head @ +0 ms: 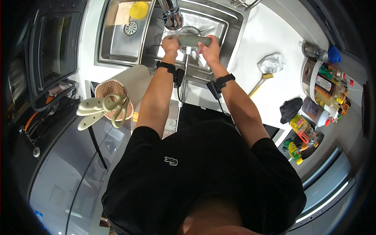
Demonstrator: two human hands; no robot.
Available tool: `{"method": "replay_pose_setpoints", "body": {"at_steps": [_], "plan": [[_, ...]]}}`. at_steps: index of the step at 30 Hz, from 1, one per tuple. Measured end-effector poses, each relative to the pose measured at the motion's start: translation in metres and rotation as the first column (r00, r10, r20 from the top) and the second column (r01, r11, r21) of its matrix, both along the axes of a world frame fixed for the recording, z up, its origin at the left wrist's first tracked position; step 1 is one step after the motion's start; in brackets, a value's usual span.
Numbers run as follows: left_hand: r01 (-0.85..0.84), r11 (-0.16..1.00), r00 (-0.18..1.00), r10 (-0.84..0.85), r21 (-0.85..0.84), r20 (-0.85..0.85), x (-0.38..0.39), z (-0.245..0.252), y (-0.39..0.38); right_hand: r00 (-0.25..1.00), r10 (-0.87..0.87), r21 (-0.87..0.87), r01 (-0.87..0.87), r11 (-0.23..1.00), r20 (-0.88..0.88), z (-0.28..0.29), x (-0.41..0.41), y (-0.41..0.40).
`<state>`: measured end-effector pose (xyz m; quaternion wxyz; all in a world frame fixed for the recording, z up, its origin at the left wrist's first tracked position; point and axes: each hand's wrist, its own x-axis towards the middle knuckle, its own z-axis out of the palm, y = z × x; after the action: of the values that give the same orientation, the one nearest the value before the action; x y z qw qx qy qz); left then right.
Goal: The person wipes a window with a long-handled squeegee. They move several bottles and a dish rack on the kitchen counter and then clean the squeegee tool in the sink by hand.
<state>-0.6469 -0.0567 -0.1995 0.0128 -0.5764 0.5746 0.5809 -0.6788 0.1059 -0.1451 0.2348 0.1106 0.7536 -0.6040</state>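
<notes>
Over the larger basin of a stainless steel sink (pixel 235 44), a long grey-green cylindrical thing (pixel 191 40) lies crosswise between my hands; it may be a vegetable. My left hand (pixel 171 44) grips its left end, close under the chrome faucet (pixel 173 20). Around the right end, my right hand (pixel 211 50) has its thumb and fingers closed. A white-ended metal rod (pixel 186 67) runs from below the cylindrical thing towards my body. Behind it the drain is partly hidden.
The smaller basin at left holds a yellow round sponge (pixel 139 10) and a beige cloth (pixel 123 13). A knife block (pixel 135 79) with pale-handled tools stands near my left forearm. On the right counter are a brush (pixel 258 85), a crumpled cloth (pixel 271 63), a dark cloth (pixel 290 110) and several bottles.
</notes>
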Motion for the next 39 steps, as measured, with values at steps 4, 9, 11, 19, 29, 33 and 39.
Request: {"method": "replay_pose_setpoints", "body": {"at_steps": [4,9,11,19,29,33,39], "plan": [[-0.04,0.999,0.997,0.042,0.032,-0.059,0.006,-0.012,-0.002,0.997,0.015,0.053,-0.012,0.999,-0.07,0.002,0.005,-0.003],[0.16,0.971,0.987,-0.158,-0.178,0.024,-0.001,0.007,0.018,0.998,0.01,0.049,-0.006,0.999,-0.065,-0.004,-0.002,0.005],[0.081,0.938,0.996,-0.066,-0.336,0.055,0.007,-0.028,-0.002,0.999,0.028,0.031,-0.026,0.999,-0.04,0.0,0.003,-0.004],[0.321,0.918,0.947,-0.319,-0.233,0.045,0.009,-0.01,0.009,1.0,-0.023,-0.014,0.023,1.0,-0.01,-0.011,-0.002,0.002],[0.668,0.67,0.726,-0.493,-0.323,0.479,0.003,0.021,-0.006,0.99,0.066,-0.121,-0.051,0.991,0.123,-0.016,-0.006,-0.009],[0.512,0.747,0.845,-0.35,-0.424,0.404,-0.004,0.057,0.005,0.971,0.216,0.035,-0.22,0.975,0.107,-0.036,-0.025,-0.01],[0.333,0.695,0.943,-0.235,-0.637,0.237,0.01,0.025,-0.008,0.857,0.399,0.431,-0.51,0.744,0.325,-0.017,-0.029,-0.051]]}}
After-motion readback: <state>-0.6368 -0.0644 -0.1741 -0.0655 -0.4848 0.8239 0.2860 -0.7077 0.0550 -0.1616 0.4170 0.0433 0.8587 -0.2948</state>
